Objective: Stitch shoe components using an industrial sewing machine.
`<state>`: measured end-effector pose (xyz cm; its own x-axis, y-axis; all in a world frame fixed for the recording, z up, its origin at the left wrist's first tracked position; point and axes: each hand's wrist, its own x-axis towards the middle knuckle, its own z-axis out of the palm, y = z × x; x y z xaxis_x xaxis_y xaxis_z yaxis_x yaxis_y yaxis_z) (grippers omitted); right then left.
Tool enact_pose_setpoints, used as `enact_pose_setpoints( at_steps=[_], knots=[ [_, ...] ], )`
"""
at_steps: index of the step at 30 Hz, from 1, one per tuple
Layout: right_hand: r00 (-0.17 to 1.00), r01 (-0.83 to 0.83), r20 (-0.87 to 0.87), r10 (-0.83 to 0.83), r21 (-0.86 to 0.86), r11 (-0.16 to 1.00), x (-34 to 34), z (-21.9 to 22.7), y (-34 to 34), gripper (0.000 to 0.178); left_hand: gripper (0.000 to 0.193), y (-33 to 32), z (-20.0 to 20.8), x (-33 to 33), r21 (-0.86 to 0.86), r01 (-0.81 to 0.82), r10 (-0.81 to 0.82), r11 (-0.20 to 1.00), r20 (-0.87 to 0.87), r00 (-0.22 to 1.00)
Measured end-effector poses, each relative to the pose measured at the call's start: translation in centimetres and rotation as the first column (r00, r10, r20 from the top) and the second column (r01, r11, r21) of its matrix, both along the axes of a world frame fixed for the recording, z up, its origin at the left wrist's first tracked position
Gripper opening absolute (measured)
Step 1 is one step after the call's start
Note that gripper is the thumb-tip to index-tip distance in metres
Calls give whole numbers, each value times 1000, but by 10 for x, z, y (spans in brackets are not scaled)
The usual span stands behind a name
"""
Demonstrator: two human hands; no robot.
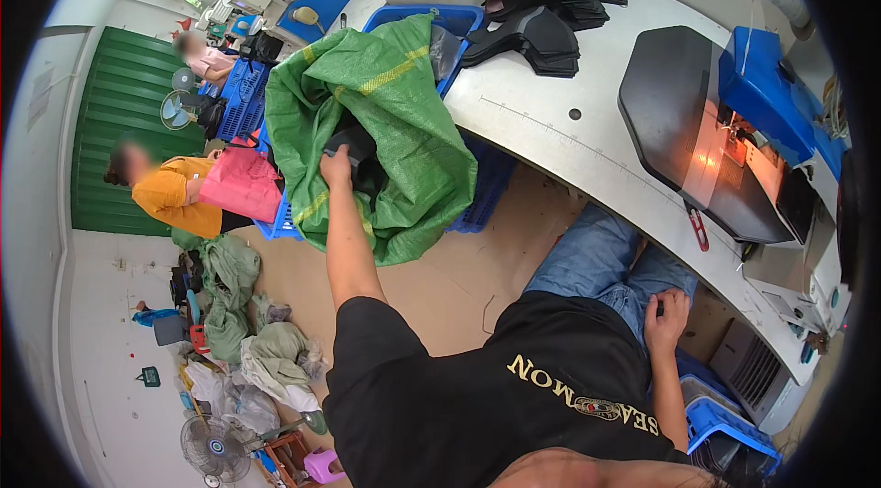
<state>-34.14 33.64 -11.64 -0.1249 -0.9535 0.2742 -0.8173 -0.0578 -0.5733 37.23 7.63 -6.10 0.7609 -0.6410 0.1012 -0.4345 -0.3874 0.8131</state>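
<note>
My left hand (337, 165) reaches into a large green woven sack (413, 121), its fingers closed over the edge of a black panel (353, 144). More dark pieces lie deeper in the sack, partly hidden by its folds. My right hand (667, 318) rests on my jeans (587, 259) below the table edge. Its fingers lie loosely apart, and I make out nothing held in them; a dark spot between them looks like shadow.
A blue sewing machine (780, 103) with a lit needle area stands on the white table (541, 112) beside a dark angular plate (665, 103). Red snips (699, 227) lie near the edge. Black cut pieces (541, 38) are stacked farther along. A blue crate (459, 20) adjoins the sack.
</note>
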Motion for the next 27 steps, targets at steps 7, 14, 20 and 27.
enact_pose_setpoints(
  at_steps=[7, 14, 20, 27],
  knots=[
    [1000, 11, -3, -11, 17, 1000, -1, 1, 1, 10, 43, 13, 138, -3, -282, 22, -80, 959, -195, 978],
    [1000, 11, 29, -11, 7, 1000, 0, 3, -5, 11, 30, 24, 226, -163, -632, 378, -626, 676, -223, 747],
    [999, 39, 26, -38, -18, 999, -1, 4, -8, 14, 44, -50, 204, -309, -101, 903, -852, 417, 303, 427],
    [991, 129, 23, -128, -60, 990, -2, 6, 0, 13, 66, -187, 173, -364, 103, 901, -809, 421, 492, 322]
  ],
)
